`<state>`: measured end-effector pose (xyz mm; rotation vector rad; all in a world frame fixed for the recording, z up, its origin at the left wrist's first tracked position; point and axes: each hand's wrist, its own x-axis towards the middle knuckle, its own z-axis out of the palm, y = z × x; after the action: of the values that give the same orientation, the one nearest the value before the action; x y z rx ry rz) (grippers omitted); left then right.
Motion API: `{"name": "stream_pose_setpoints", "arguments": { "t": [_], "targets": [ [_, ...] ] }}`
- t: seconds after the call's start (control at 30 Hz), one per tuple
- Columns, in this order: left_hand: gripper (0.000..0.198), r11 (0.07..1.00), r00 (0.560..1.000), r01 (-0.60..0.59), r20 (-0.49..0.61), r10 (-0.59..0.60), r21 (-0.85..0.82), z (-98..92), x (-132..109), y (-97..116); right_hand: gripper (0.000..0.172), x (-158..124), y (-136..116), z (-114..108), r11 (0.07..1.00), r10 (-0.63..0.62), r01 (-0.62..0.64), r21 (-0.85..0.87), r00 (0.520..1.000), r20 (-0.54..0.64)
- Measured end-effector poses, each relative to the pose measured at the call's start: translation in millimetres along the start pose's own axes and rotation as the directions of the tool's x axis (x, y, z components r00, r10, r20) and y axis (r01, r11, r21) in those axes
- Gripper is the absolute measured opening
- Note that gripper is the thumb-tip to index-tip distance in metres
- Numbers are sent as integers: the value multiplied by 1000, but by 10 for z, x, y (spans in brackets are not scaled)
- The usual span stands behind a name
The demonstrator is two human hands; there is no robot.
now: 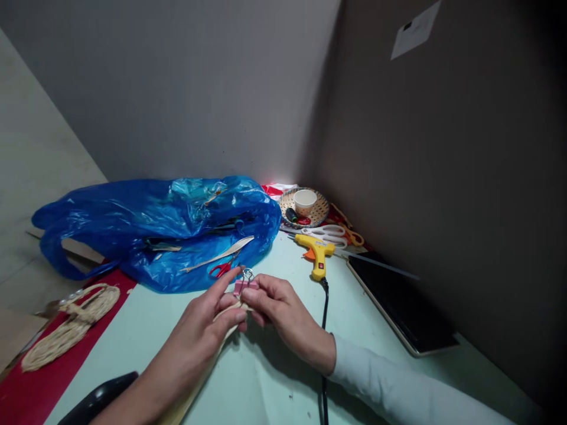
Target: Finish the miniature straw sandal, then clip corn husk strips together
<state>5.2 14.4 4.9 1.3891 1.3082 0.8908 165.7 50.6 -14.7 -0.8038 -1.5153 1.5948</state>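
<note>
A pink binder clip (pixel 245 285) with wire handles stands at the end of a pale fibre strip (pixel 231 328), between my two hands. My left hand (pixel 211 321) is closed around the strip, its index finger stretched toward the clip's wire handles. From the other side, my right hand (pixel 280 307) pinches at the clip and the strip's end. The fingers hide most of where clip and strip meet. The strip runs back toward me under my left forearm. Just beyond the clip, red-handled scissors (pixel 220 270) lie on a blue plastic bag (pixel 155 221).
A yellow glue gun (pixel 318 251) with a black cord lies right of my hands. Behind it are white-handled scissors (pixel 330 234) and a woven basket (pixel 322 215) holding a white cup (pixel 305 202). A black tablet-like slab (pixel 401 304) lies right; a woven sandal (pixel 73 327) lies left.
</note>
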Motion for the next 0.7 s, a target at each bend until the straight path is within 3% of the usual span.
{"name": "stream_pose_setpoints", "arguments": {
  "t": [0.13,0.27,0.4,0.5,0.7],
  "targets": [
    [43,954,988,-85,-103,119,288,54,-30,-7,38,1,22,44,981,103,-101,163,995,-4],
    [21,917,968,-67,-197,156,394,54,-24,6,38,22,-4,10,959,154,-160,236,987,43],
    [15,884,943,-82,-252,218,460,21,-7,50,34,23,-21,-33,966,148,-164,203,985,92],
    [18,872,943,-101,-232,237,480,-24,20,60,31,16,1,-43,980,132,-144,138,987,93],
    [22,885,982,-112,-84,168,453,-162,71,30,25,30,76,-56,997,77,-78,12,995,64]
  ]
}}
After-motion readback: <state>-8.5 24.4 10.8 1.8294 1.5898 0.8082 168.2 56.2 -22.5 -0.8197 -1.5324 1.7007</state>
